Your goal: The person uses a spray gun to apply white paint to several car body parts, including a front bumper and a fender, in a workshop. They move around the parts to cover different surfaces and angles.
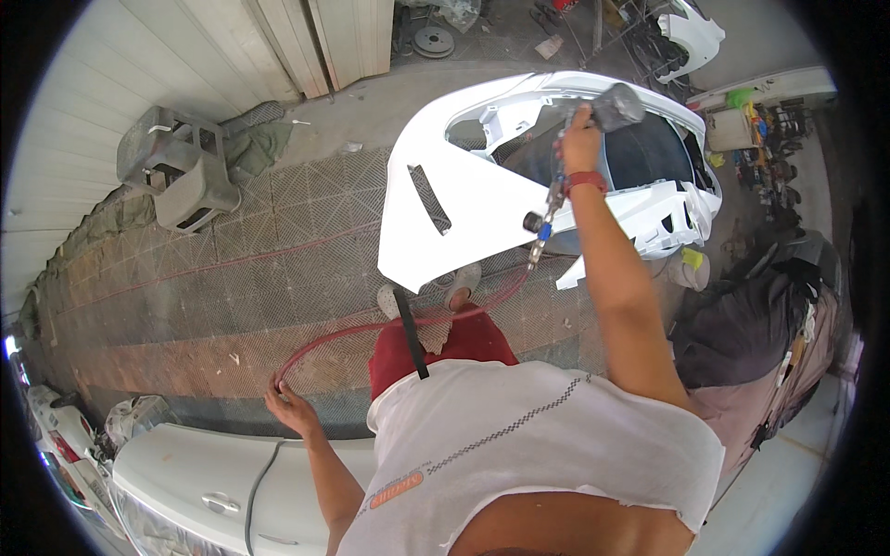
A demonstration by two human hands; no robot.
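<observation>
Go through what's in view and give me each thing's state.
Right hand: gripping spray gun
Left hand: holding red hose
Spray gun: held, hose connected
Red hose: curved, joined to spray gun
White bumper: detached from any car
Grey stools: unoccupied

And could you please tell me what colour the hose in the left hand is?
The hose is dull red, seen best in the head view.

Floor [278,306]: patterned tile matting, grey with brownish band. On it, relative to white bumper [464,195]: two grey stools [197,190], well left; crumpled green cloth [260,148], left, nearer; pale scrap [353,146], just left; round metal disc [433,41], beyond; light shoes [462,285], near side. Bumper's support hidden.
</observation>
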